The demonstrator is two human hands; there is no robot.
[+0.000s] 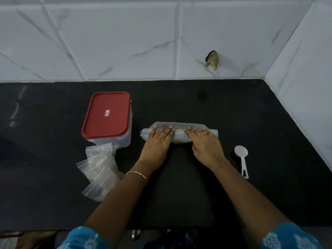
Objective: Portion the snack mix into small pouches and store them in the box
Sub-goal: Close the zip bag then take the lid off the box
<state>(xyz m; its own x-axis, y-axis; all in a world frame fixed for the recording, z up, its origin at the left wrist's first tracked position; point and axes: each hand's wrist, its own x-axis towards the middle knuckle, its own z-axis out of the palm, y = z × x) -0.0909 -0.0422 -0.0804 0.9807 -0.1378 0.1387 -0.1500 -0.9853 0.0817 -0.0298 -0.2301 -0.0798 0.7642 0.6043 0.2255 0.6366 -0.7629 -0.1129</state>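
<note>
A large clear bag of snack mix, rolled or folded into a long bundle, lies crosswise on the black counter. My left hand rests flat on its left half with fingers straight. On the right half my right hand presses in the same flat way. A clear box with a red lid stands closed to the left. Several small clear zip pouches lie in a loose pile in front of the box. A white plastic spoon lies to the right of my right hand.
White marble-look tiles form the back wall and the right side wall, which meets the counter in a corner. A broken hole shows in the back tiles. The counter's front edge runs just under my forearms.
</note>
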